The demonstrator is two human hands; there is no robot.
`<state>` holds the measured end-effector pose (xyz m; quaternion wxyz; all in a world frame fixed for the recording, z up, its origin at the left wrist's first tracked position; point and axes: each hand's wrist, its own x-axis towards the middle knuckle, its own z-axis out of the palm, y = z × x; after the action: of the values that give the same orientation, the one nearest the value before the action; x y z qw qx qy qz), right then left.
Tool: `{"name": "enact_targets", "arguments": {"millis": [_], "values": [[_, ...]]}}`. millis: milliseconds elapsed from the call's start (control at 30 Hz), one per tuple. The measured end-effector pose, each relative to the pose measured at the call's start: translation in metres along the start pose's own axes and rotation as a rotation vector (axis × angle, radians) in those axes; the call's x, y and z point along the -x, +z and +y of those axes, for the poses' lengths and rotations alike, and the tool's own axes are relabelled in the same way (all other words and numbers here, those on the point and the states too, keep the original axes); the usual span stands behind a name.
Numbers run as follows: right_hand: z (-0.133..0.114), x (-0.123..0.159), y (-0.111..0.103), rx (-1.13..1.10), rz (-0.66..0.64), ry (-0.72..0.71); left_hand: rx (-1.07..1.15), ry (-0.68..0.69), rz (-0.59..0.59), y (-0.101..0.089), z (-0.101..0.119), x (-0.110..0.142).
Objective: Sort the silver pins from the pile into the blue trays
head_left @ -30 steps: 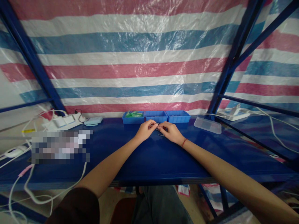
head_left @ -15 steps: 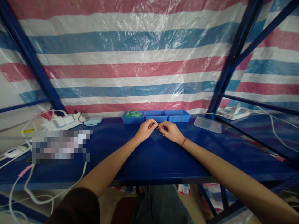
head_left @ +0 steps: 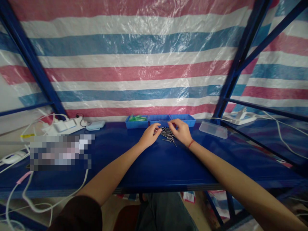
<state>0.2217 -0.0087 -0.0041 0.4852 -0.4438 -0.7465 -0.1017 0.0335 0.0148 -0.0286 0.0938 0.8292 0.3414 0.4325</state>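
A pile of small, thin, dark metal pieces [head_left: 169, 133] lies on the blue table between my hands; they look like screws or pins, too small to name surely. At the pile's left edge is my left hand [head_left: 148, 136], its fingers curled inward with metal glints by the thumb. My right hand [head_left: 182, 132] is raised above the pile's right side, close to the front of the middle blue bin [head_left: 160, 123]. Its thumb and forefinger come together in a pinch. Whatever sits between the fingertips of either hand is too small to make out.
Left of the middle bin, another blue bin [head_left: 136, 124] holds green plastic pieces; a right blue bin [head_left: 190, 122] adjoins. A clear plastic lid or tray [head_left: 213, 129] lies rightward. Power strips [head_left: 64, 125] and white cables [head_left: 86, 179] occupy the left side, beside a blurred-out area.
My hands, which met over the pile, have moved apart. The right hand has shifted right and slightly up toward the bins, uncovering the metal pieces. My left hand has hardly moved.
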Motion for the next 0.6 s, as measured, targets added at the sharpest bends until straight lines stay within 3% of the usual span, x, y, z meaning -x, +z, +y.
{"name": "enact_targets", "arguments": {"millis": [67,133,233,300,467,600], "values": [[0.02,-0.006,-0.003,0.138,0.113,0.151,-0.067,-0.007,-0.005,0.0,-0.002,0.001],[0.044,-0.01,-0.007,0.284,0.137,0.321,-0.153,0.003,-0.05,-0.001,-0.002,0.002],[0.073,-0.008,-0.012,0.387,-0.065,0.566,-0.255,0.04,-0.152,-0.001,0.001,0.005],[0.082,-0.005,-0.013,0.402,-0.136,0.654,-0.29,0.061,-0.227,-0.001,0.004,0.007],[0.076,-0.004,-0.01,0.319,-0.066,0.563,-0.306,0.06,-0.317,0.002,0.008,0.007],[0.058,-0.003,-0.006,0.158,-0.168,0.325,-0.308,0.064,-0.314,0.004,0.008,0.006]]}}
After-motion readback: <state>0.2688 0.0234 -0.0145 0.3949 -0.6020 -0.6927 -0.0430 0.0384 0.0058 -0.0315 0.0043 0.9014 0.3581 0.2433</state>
